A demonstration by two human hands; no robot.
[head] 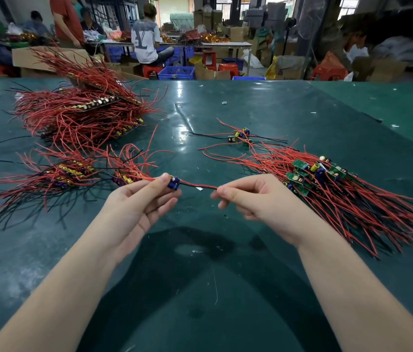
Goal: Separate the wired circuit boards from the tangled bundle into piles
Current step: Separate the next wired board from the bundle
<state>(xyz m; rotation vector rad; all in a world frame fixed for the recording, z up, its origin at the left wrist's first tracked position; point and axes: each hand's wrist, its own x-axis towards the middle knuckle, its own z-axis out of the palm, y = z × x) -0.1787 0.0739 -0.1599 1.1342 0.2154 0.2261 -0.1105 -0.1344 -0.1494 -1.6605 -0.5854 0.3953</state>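
Both hands up over the green table (251, 118), near its middle. Left hand (136, 201) pinches one small board (174, 183) with blue capacitors between thumb and fingers; right hand (253, 196) pinches the red and black wire (201, 186) running from that board, pulled about straight between the two hands. More red wires trail left from the left hand into a small bundle (126, 171) lying on the table just beside it. Five groups of wired boards on the table: that bundle, a second tangled bundle (55, 176) further left, a big stack (81, 113) at far left with wires fanning out, a loose few (241, 137) in the middle at the back, and a sorted pile (327, 184) on the right with green boards up and wires running toward the near right edge. Exact board counts can't be read. Sorted pile sits just beside the right hand; its wires reach the right frame edge. Bare tabletop between the forearms and in the middle strip between the left and right groups. Beyond the far table edge: blue crates (176, 72), red stools (228, 68), cardboard boxes (35, 59), several people at other benches.
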